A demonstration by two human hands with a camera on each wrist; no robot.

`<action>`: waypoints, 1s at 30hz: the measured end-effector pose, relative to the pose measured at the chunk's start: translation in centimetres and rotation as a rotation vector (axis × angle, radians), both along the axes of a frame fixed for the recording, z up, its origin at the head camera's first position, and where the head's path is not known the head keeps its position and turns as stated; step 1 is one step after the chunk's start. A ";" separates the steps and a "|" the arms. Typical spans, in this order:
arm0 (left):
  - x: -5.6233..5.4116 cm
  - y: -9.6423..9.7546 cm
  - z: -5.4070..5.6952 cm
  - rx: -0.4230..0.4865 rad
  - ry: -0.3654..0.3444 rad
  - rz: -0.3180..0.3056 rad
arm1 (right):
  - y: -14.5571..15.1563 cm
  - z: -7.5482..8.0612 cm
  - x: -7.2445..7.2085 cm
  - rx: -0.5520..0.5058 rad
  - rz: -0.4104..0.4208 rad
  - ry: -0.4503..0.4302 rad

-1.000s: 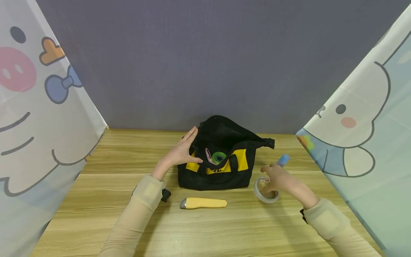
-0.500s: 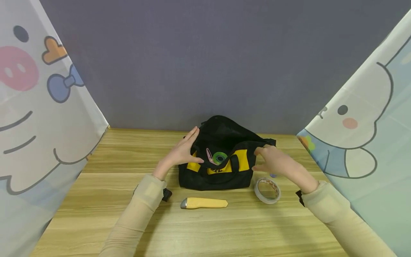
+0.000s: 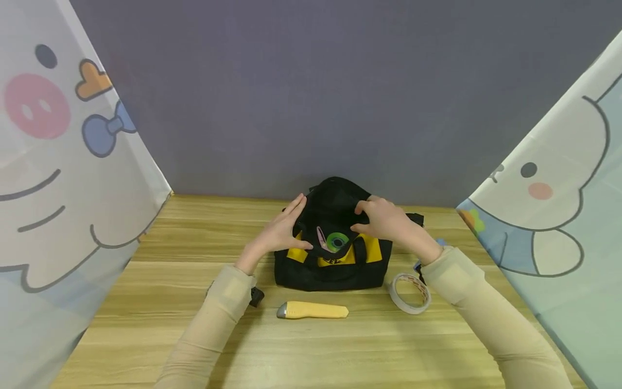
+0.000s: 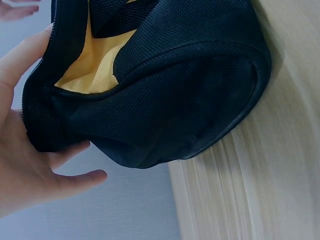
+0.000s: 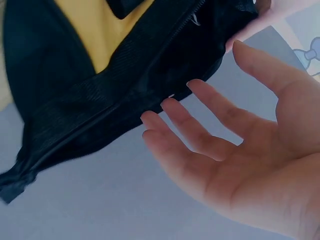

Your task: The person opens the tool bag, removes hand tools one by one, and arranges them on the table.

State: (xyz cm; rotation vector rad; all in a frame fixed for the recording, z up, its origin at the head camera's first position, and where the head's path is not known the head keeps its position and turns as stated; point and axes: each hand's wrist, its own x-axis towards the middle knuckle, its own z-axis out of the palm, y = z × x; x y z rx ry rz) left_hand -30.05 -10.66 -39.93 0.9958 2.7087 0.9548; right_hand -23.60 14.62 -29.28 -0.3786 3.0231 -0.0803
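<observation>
A black and yellow tool bag (image 3: 330, 278) stands at the back of the wooden table, its zippered mouth spread. Inside it I see a green ring-shaped roll (image 3: 336, 241) and a slim pink item (image 3: 322, 237). My left hand (image 3: 277, 232) rests against the bag's left end, fingers and thumb spread around the zipper edge, as the left wrist view also shows. Over the right part of the mouth hovers my right hand (image 3: 384, 219), fingers apart and slightly bent, nothing between them; the right wrist view shows its bare palm (image 5: 250, 175).
A yellow utility knife (image 3: 313, 310) lies in front of the bag. To the right is a roll of tape (image 3: 410, 293). A blue item (image 3: 441, 241) is mostly hidden behind my right wrist. A grey wall (image 3: 311, 97) rises behind, with printed cloths at both sides.
My right hand has moved from above the tape roll and blue item, up and left to over the bag's mouth. The left hand stays at the bag's left end.
</observation>
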 end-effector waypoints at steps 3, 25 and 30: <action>0.1 0.0 0.0 -0.004 0.004 0.002 | -0.8 -0.3 -1.1 0.015 0.000 -0.013; 0.4 0.2 0.3 -0.018 0.003 0.002 | -5.3 -5.6 -6.6 0.117 -0.035 -0.256; 0.3 0.2 0.1 -0.018 -0.008 0.000 | -5.7 -7.0 -7.6 0.120 -0.062 -0.337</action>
